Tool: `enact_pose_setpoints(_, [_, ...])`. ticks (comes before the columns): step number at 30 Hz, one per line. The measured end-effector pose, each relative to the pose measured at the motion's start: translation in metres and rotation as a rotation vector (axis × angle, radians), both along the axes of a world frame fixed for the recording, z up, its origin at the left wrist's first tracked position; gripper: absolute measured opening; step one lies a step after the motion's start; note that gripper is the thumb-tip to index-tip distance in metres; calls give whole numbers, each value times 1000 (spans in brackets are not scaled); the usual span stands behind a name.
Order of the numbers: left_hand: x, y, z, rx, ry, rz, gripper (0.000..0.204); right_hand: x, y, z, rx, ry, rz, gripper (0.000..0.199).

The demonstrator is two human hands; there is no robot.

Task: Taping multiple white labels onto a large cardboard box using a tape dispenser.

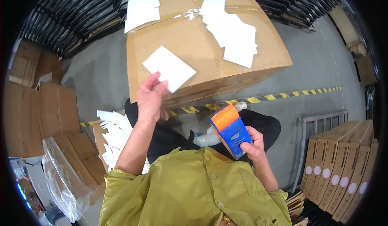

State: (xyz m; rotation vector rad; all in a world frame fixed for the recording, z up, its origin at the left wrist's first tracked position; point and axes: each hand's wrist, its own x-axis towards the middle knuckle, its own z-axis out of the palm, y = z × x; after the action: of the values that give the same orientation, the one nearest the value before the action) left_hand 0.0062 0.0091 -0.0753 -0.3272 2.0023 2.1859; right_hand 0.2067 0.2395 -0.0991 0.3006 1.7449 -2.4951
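The left hand (150,96) is raised in front of the person, its fingers pinching the lower edge of a white card (169,68) that lies flat against the top of a large cardboard box (194,44), near the box's front edge. The right hand (254,144) sits lower, close to the person's body, wrapped around the blue body of a tape dispenser (230,130) with an orange top; the thumb lies across the blue side and the orange end points up toward the box. The dispenser is well apart from the box and touches nothing but the hand. The box is sealed along its middle seam with clear tape (190,12). More white cards lie on it: a loose overlapping pile (236,36) on the right half of the top, and a few larger sheets (141,10) at the far left corner. The person wears a yellow-green buttoned shirt (194,185) and dark trousers (169,137). On the grey floor by the left forearm lies a heap of white paper scraps (115,135). Flattened cardboard (44,113) leans at the far left with a clear plastic bag (66,177) below it. A yellow and black striped line (283,94) runs across the floor beyond the box, and a row of narrow cartons (343,169) with round white stickers stands at the lower right.
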Motion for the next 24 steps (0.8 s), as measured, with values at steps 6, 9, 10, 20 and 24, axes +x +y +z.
enact_pose_setpoints(6, [19,-4,36,-726,241,-264,42,5,-6,6,-29,104,76,57])
enact_pose_setpoints(9, [31,-11,41,-256,241,-428,34,7,-8,11,23,211,132,58])
enact_pose_setpoints(10, [34,-12,45,-163,156,-507,28,5,-11,14,45,272,133,59])
enact_pose_setpoints(20, [31,-30,58,-177,584,-716,26,-12,-19,41,800,649,157,41])
enact_pose_setpoints(24, [30,-36,61,-210,799,-792,21,-13,-21,54,970,672,166,36])
